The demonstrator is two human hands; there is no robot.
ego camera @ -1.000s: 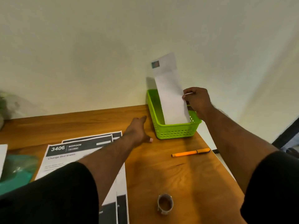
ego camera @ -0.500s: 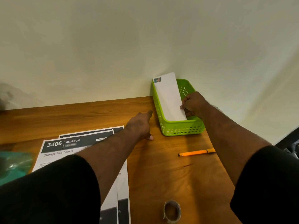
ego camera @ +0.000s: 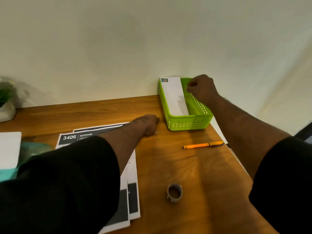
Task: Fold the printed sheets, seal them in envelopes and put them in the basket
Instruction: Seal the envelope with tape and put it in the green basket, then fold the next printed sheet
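Observation:
A white envelope [ego camera: 173, 97] with a small logo at its far corner lies slanted in the green plastic basket [ego camera: 185, 123], against the basket's left wall. The basket stands at the far right of the wooden table by the wall. My right hand [ego camera: 201, 87] hovers over the basket's far right side with fingers curled, holding nothing and apart from the envelope. My left hand [ego camera: 149, 123] rests on the table just left of the basket. Two printed sheets [ego camera: 72, 137] headed "3406 BEDROOM" lie overlapped under my left forearm.
An orange pen [ego camera: 202, 144] lies near the table's right edge. A tape roll [ego camera: 174, 192] stands nearer to me. At the left are a white paper stack [ego camera: 9, 149], a teal object [ego camera: 35, 149] and a potted plant [ego camera: 6, 108].
My right hand lowered the upright envelope into the basket, let it go and lifted away to the far right. My left hand stayed on the table beside the basket.

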